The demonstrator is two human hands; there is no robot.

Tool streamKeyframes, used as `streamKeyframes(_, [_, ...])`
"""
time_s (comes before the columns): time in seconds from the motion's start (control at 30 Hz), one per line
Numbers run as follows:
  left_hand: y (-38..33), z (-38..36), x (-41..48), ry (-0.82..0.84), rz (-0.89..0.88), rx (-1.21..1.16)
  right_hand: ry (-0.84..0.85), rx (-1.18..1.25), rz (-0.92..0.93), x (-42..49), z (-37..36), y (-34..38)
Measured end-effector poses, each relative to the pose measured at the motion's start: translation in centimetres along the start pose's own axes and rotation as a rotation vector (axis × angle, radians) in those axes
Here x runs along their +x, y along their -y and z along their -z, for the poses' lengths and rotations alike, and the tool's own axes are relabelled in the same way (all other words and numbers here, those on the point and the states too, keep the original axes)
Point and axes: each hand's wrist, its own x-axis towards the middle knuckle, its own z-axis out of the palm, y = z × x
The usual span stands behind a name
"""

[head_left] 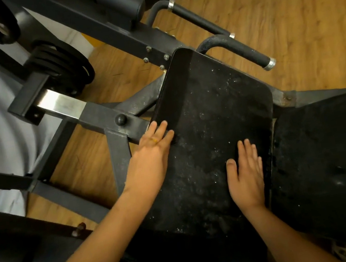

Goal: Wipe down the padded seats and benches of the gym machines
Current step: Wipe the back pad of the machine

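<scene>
Left hand (155, 144) flat, fingers straight on left edge of dusty black padded seat pad (213, 135), right hand (246, 177) flat, palm down near its right edge, second black pad (331, 162) just beside, wooden floor (286, 22) around

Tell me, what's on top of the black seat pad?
The right hand lies flat on the seat pad, the left hand touches its edge, and whitish specks dot it. Anything beneath the palms is hidden.
</scene>
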Motion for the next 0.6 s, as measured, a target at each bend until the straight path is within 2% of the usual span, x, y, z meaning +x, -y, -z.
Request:
streamKeyframes(0.13, [0.4, -1.0, 2.3, -0.039, -0.084, 0.037, -0.004, -0.007, 0.002, 0.1, -0.2, -0.2])
streamKeyframes(0.3, [0.2, -1.7, 4.9, -0.028, -0.093, 0.064, -0.002, -0.007, -0.005, 0.1, -0.1, -0.1])
streamKeyframes(0.6, [2.9, -0.9, -7.4, 0.018, -0.157, 0.021, -0.01, -0.007, -0.006, 0.0, 0.0, 0.1])
